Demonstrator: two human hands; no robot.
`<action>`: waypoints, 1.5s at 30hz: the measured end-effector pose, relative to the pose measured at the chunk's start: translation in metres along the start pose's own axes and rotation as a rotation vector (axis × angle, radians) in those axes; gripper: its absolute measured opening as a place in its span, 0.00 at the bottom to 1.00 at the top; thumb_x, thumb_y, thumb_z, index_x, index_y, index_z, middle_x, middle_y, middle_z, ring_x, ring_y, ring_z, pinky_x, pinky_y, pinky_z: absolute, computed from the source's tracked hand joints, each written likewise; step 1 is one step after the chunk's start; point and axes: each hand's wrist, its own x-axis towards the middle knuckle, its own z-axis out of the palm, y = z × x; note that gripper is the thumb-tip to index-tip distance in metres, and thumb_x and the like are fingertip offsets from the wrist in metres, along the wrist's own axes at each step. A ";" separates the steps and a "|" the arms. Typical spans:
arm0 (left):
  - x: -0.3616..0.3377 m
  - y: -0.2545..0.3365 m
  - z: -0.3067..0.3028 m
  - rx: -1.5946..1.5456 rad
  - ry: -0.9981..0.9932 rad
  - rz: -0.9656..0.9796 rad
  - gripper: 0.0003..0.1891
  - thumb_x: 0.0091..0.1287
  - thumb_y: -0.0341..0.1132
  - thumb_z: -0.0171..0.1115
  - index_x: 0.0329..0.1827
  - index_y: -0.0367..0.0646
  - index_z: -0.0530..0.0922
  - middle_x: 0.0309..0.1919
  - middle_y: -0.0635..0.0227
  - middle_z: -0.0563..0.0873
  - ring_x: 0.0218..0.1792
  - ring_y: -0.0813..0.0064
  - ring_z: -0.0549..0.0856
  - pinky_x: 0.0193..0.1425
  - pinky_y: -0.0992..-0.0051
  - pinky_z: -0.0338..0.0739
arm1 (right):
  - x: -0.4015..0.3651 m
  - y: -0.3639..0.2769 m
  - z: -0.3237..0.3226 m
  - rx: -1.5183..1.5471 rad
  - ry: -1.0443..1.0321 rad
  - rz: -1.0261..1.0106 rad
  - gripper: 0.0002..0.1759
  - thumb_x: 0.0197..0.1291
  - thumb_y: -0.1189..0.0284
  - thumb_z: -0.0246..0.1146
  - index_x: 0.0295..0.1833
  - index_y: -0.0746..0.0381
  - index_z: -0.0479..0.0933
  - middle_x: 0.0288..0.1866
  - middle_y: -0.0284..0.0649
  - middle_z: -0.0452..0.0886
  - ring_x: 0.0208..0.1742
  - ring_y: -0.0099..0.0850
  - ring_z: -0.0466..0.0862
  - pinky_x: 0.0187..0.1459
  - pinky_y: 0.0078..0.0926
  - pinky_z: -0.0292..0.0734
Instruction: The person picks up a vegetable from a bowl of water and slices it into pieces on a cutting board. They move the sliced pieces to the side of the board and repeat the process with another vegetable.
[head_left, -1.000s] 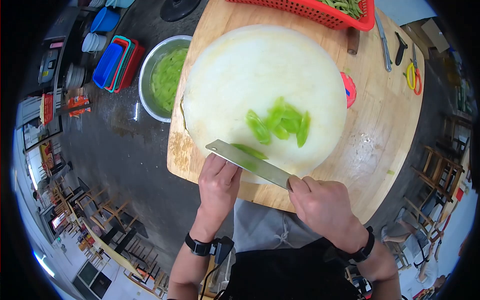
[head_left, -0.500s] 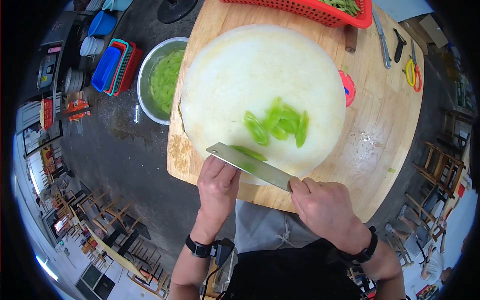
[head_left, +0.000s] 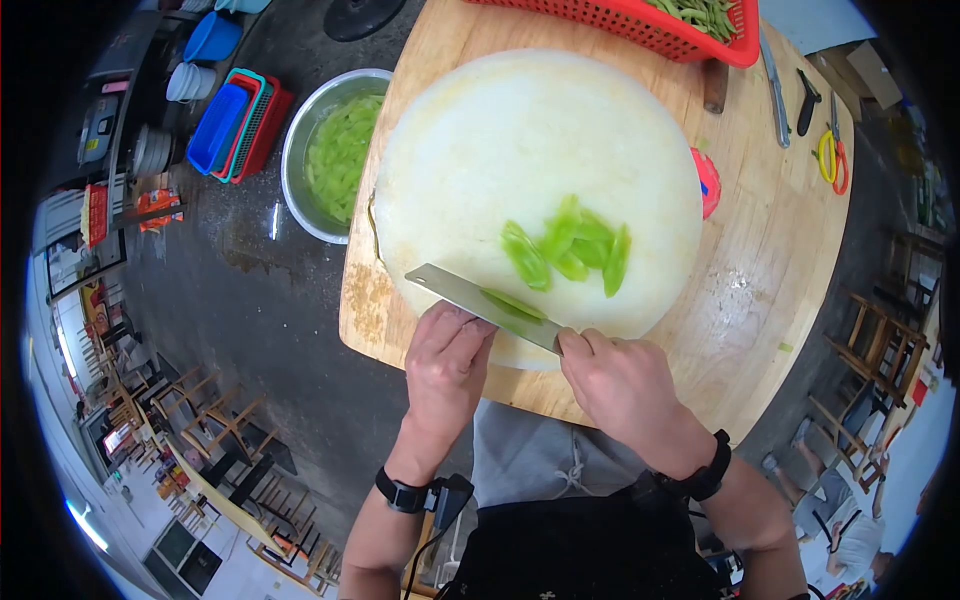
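Note:
My right hand point(head_left: 620, 385) is closed round the handle of a cleaver point(head_left: 470, 293). Its broad blade slants across the near side of a round white cutting board point(head_left: 500, 130). Against the blade's near face rest the bent fingers of my left hand point(head_left: 447, 355), closed together; what they pinch is hidden by fingers and blade. A thin green vegetable slice point(head_left: 515, 303) lies along the far face of the blade. Farther up the board, several translucent green vegetable slices point(head_left: 525, 257) form a loose group.
The board rests on a wooden table point(head_left: 760, 290). A red basket point(head_left: 640, 35) of green pieces stands at the far edge. On the right lie a knife point(head_left: 775, 95), a black-handled tool point(head_left: 807, 105) and scissors point(head_left: 832, 160). A metal bowl point(head_left: 290, 165) of green slices stands left.
The cleaver and both hands have shifted slightly up relative to the board, with the right hand also drawn left. The whole view has drifted a little. The grouped slices keep their arrangement.

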 end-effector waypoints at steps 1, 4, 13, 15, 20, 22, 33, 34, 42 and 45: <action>0.000 0.000 0.000 -0.003 -0.004 -0.005 0.12 0.56 0.18 0.77 0.42 0.39 0.90 0.44 0.62 0.91 0.51 0.54 0.90 0.55 0.61 0.86 | 0.000 0.001 0.003 -0.003 0.005 0.003 0.09 0.57 0.75 0.68 0.44 0.63 0.79 0.31 0.38 0.82 0.26 0.36 0.88 0.28 0.34 0.82; -0.001 0.000 0.000 -0.005 0.004 -0.015 0.12 0.56 0.18 0.77 0.42 0.39 0.91 0.44 0.62 0.91 0.52 0.55 0.90 0.55 0.61 0.86 | -0.001 0.001 0.003 0.011 0.027 0.019 0.09 0.57 0.75 0.68 0.44 0.62 0.80 0.31 0.38 0.82 0.27 0.38 0.88 0.28 0.35 0.82; 0.002 0.000 0.000 -0.031 0.074 -0.011 0.12 0.58 0.21 0.79 0.44 0.42 0.92 0.44 0.64 0.92 0.51 0.59 0.90 0.55 0.61 0.85 | -0.026 0.016 -0.011 0.117 0.102 0.164 0.08 0.73 0.65 0.69 0.43 0.57 0.83 0.29 0.38 0.84 0.27 0.42 0.86 0.28 0.40 0.80; 0.001 -0.001 -0.003 -0.034 0.058 -0.008 0.12 0.57 0.21 0.79 0.44 0.42 0.92 0.44 0.64 0.92 0.50 0.59 0.90 0.56 0.61 0.85 | -0.030 0.017 -0.014 0.117 0.106 0.159 0.07 0.72 0.66 0.70 0.45 0.58 0.84 0.30 0.38 0.85 0.28 0.42 0.87 0.28 0.39 0.81; -0.002 -0.005 0.000 -0.049 0.045 -0.007 0.12 0.58 0.22 0.80 0.44 0.42 0.92 0.44 0.65 0.91 0.50 0.60 0.90 0.55 0.62 0.85 | -0.027 0.009 -0.024 0.125 0.211 0.194 0.06 0.71 0.68 0.71 0.46 0.58 0.86 0.31 0.39 0.87 0.28 0.41 0.87 0.28 0.38 0.81; -0.003 -0.004 0.002 -0.060 0.087 -0.040 0.12 0.58 0.22 0.81 0.45 0.42 0.92 0.43 0.65 0.90 0.49 0.60 0.89 0.53 0.62 0.85 | -0.026 0.009 -0.026 0.214 0.285 0.249 0.05 0.71 0.69 0.72 0.46 0.58 0.86 0.31 0.39 0.87 0.27 0.42 0.87 0.28 0.38 0.81; -0.001 -0.003 0.000 -0.065 0.094 -0.067 0.11 0.58 0.21 0.79 0.43 0.39 0.91 0.43 0.63 0.91 0.47 0.58 0.90 0.51 0.63 0.86 | -0.024 -0.009 -0.030 0.103 0.084 0.093 0.06 0.69 0.68 0.70 0.42 0.58 0.82 0.27 0.36 0.81 0.24 0.38 0.85 0.25 0.37 0.77; -0.002 -0.003 0.000 -0.056 0.088 -0.067 0.11 0.57 0.20 0.79 0.43 0.39 0.91 0.43 0.62 0.91 0.47 0.57 0.90 0.51 0.62 0.86 | -0.023 -0.009 -0.031 0.083 0.070 0.079 0.06 0.68 0.69 0.71 0.42 0.58 0.81 0.26 0.35 0.80 0.23 0.37 0.85 0.24 0.36 0.77; -0.005 -0.005 0.001 -0.060 0.079 -0.081 0.13 0.55 0.18 0.78 0.43 0.37 0.90 0.42 0.60 0.91 0.46 0.54 0.90 0.50 0.61 0.87 | -0.023 -0.010 -0.033 0.024 0.034 0.050 0.05 0.64 0.72 0.68 0.40 0.59 0.79 0.27 0.36 0.80 0.22 0.36 0.85 0.23 0.35 0.78; -0.005 -0.004 0.001 -0.062 0.074 -0.088 0.14 0.54 0.17 0.77 0.43 0.37 0.91 0.42 0.59 0.91 0.45 0.54 0.91 0.49 0.61 0.87 | -0.024 -0.010 -0.034 0.009 0.021 0.045 0.05 0.61 0.73 0.68 0.40 0.59 0.79 0.28 0.36 0.80 0.23 0.35 0.85 0.24 0.35 0.78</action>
